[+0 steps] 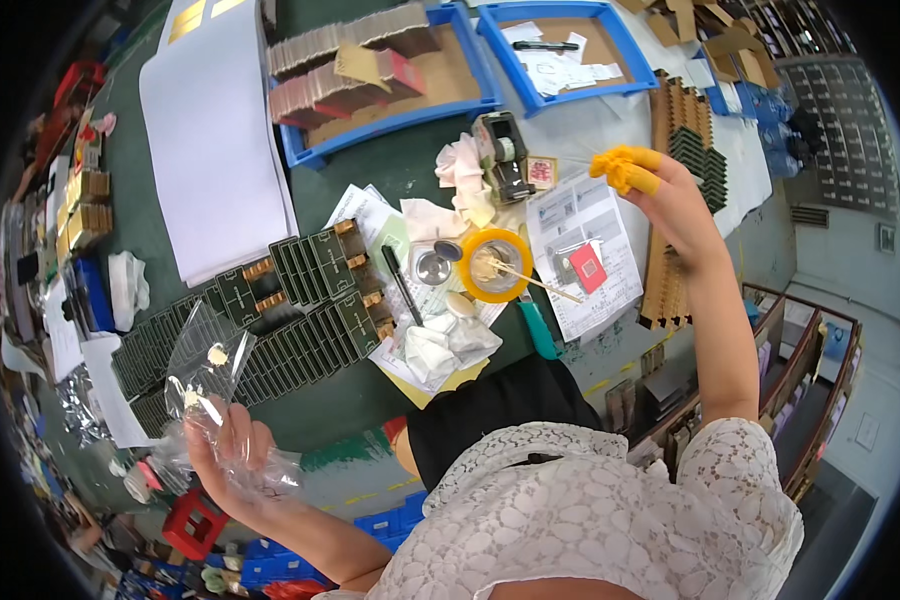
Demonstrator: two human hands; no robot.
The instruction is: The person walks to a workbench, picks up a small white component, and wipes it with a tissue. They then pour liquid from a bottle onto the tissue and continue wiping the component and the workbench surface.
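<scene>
Through the head view I see my left grip (218, 455) pinching a crinkled clear plastic bag (210, 350) beside rows of dark green circuit boards (300, 350) on the green tabletop (370, 163). My right grip (675, 205) is raised, yellow covers (625, 168) on its bunched fingertips; I can't tell whether it holds anything. Between them, a thin stick (550, 287) crosses a yellow ring (522, 260), with a black pen (400, 278) nearby.
</scene>
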